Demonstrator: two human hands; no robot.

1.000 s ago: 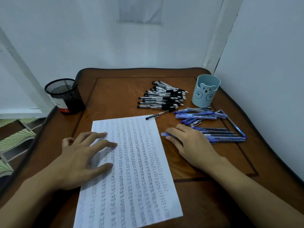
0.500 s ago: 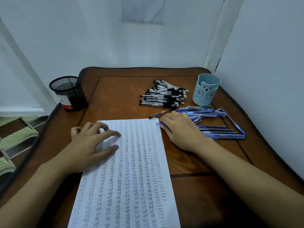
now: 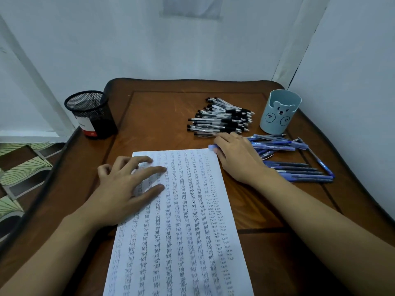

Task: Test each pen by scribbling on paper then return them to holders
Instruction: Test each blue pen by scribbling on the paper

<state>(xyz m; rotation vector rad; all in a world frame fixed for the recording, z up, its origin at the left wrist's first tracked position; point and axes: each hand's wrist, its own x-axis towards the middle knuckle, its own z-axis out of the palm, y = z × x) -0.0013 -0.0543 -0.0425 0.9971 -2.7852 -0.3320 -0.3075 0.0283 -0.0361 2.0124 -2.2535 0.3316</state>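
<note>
1. On the brown table (image 3: 162, 116), the view sits a little further right and nearer than a second ago. Nothing standing on the table has shifted.
2. Down the middle lies the paper (image 3: 183, 231), covered in columns of the word "test". It rests where it did before.
3. At the paper's upper left corner the left hand (image 3: 126, 189) still presses down. Its fingers are spread and slightly bent and grip nothing.
4. By the paper's far right corner is the right hand (image 3: 239, 159). It has slid away from the person, from beside the blue pens (image 3: 299, 169) toward the black pens (image 3: 222, 119).
5. To the right of the black heap the bear holder (image 3: 280, 116) stands upright. The mesh holder (image 3: 92, 116) stands upright at the table's far left edge.
6. Under the right hand's fingers (image 3: 224, 142) lies a blue pen (image 3: 212, 147), which has travelled with the hand.
   - Only its pale end shows, poking out leftward just at the paper's top right corner.
   - The fingers curl over it and hold it. The rest of the barrel and the thumb's hold are hidden.
   - The fingertips almost reach the nearest black pen.
</note>
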